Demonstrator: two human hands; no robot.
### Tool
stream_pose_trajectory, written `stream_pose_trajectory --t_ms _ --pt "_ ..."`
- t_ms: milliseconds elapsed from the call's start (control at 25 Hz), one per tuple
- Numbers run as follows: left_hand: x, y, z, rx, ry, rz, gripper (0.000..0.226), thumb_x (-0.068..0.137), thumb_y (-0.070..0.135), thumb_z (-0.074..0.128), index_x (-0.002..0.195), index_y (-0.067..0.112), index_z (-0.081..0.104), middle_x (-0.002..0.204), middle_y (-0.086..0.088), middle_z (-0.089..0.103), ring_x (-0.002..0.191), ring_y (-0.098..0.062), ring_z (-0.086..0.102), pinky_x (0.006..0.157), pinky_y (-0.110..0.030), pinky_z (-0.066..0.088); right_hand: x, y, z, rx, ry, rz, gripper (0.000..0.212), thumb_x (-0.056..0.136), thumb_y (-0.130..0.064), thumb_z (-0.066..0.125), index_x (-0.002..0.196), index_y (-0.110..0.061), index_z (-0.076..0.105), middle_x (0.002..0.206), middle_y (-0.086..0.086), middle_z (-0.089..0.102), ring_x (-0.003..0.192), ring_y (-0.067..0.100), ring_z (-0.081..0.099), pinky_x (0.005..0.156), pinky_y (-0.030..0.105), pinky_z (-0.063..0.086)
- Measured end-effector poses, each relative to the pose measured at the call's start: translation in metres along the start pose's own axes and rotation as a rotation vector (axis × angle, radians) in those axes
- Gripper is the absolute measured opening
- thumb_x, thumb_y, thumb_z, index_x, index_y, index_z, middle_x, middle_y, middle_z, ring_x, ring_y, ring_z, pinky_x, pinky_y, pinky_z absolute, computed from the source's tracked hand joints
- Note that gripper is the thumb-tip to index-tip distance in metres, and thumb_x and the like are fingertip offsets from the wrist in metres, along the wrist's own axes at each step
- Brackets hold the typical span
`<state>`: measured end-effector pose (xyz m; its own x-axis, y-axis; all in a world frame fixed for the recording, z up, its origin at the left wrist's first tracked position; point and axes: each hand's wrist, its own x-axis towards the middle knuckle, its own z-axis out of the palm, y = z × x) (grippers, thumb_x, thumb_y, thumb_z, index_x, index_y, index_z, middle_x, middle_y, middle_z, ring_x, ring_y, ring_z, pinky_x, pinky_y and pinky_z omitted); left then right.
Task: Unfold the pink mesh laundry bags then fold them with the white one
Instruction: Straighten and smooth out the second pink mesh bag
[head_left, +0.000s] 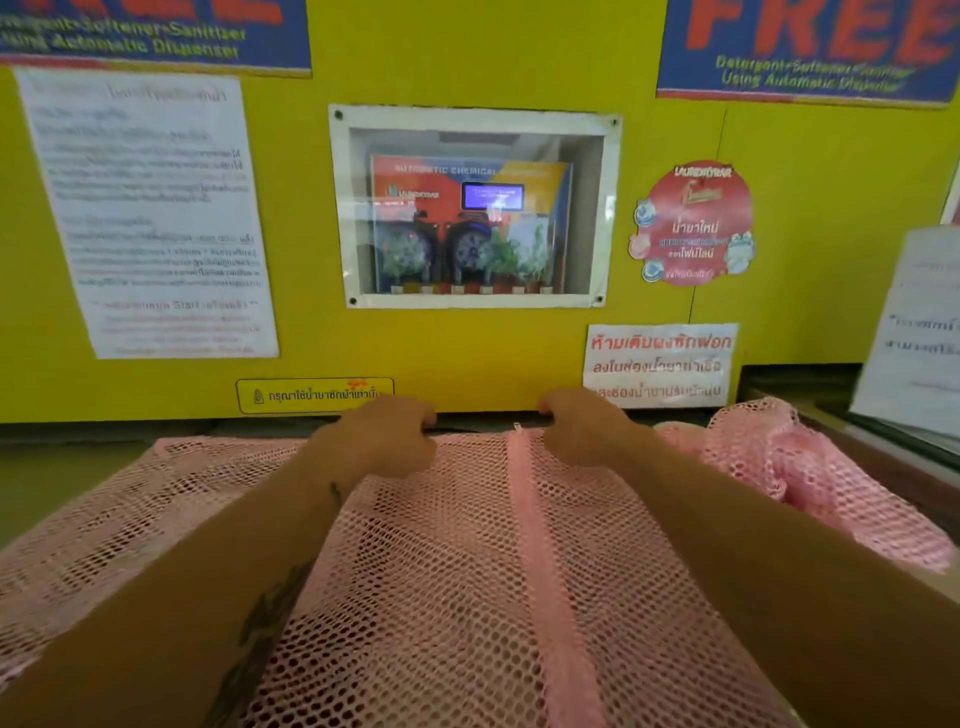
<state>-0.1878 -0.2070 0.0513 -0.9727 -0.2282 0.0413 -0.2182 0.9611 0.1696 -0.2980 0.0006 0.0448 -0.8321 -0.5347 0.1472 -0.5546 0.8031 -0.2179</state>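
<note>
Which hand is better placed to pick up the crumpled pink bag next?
The right hand: the crumpled pink bag lies just beside it, while the left hand grips the spread bag farther away.

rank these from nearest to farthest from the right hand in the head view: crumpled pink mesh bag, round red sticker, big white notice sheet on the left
From the right hand:
1. crumpled pink mesh bag, just to its right on the surface
2. round red sticker, above it on the yellow wall
3. big white notice sheet, far across on the left
</note>
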Motion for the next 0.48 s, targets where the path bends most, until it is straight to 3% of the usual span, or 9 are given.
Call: stream_pose_trajectory --t_ms 120,200,280,360,400,480 --pt "0.004 0.006 0.028 -0.013 -0.16 -0.057 0.066 0.093 0.059 0.036 0.151 0.031 0.025 0.162 -0.006 0.02 0.146 -0.031 0.025 0.117 -0.051 0.023 0.016 0.008 0.014 -0.084 -0.154 0.045 0.028 0.091 -0.029 0.053 0.114 -0.015 0.06 0.119 0.007 0.062 0.105 0.027 0.058 0.098 0.049 0.047" --pt "0.002 0.004 0.047 0.089 -0.217 -0.134 0.08 0.084 0.078 0.02 0.153 0.041 0.007 0.165 -0.001 -0.001 0.151 -0.03 0.004 0.115 -0.066 0.005 0.02 0.009 0.016 -0.143 -0.14 0.028 0.024 0.09 -0.029 0.054 0.109 -0.016 0.06 0.117 0.006 0.063 0.101 0.025 0.058 0.098 0.048 0.046" --pt "0.004 0.001 0.055 0.128 -0.206 -0.185 0.083 0.079 0.084 0.013 0.151 0.046 -0.001 0.165 0.003 -0.009 0.151 -0.028 -0.006 0.11 -0.073 -0.005 0.02 0.01 0.018 -0.175 -0.156 0.004 0.038 0.093 -0.036 0.048 0.126 -0.02 0.055 0.135 0.006 0.057 0.116 0.028 0.053 0.106 0.051 0.038" --pt "0.008 0.0 0.055 0.108 -0.216 -0.187 0.085 0.077 0.086 0.013 0.151 0.047 -0.001 0.165 0.003 -0.01 0.151 -0.028 -0.008 0.109 -0.074 -0.006 0.016 0.013 0.022 -0.167 -0.338 -0.039 0.06 0.096 -0.05 0.035 0.152 -0.026 0.031 0.159 0.005 0.033 0.142 0.031 0.033 0.118 0.051 0.023" --pt "0.008 0.0 0.053 0.104 -0.224 -0.183 0.085 0.077 0.086 0.014 0.151 0.047 -0.001 0.165 0.003 -0.01 0.151 -0.028 -0.009 0.109 -0.074 -0.006 0.013 0.016 0.025 -0.177 -0.398 -0.056 0.065 0.097 -0.052 0.031 0.156 -0.026 0.02 0.163 0.005 0.022 0.148 0.029 0.023 0.121 0.049 0.017" --pt "0.011 -0.002 0.053 0.106 -0.219 -0.166 0.085 0.078 0.085 0.015 0.151 0.046 0.0 0.165 0.003 -0.008 0.151 -0.027 -0.007 0.11 -0.073 -0.004 0.008 0.022 0.025 -0.163 -0.385 -0.064 0.063 0.099 -0.048 0.032 0.156 -0.022 0.02 0.164 0.007 0.02 0.149 0.027 0.021 0.121 0.046 0.016"
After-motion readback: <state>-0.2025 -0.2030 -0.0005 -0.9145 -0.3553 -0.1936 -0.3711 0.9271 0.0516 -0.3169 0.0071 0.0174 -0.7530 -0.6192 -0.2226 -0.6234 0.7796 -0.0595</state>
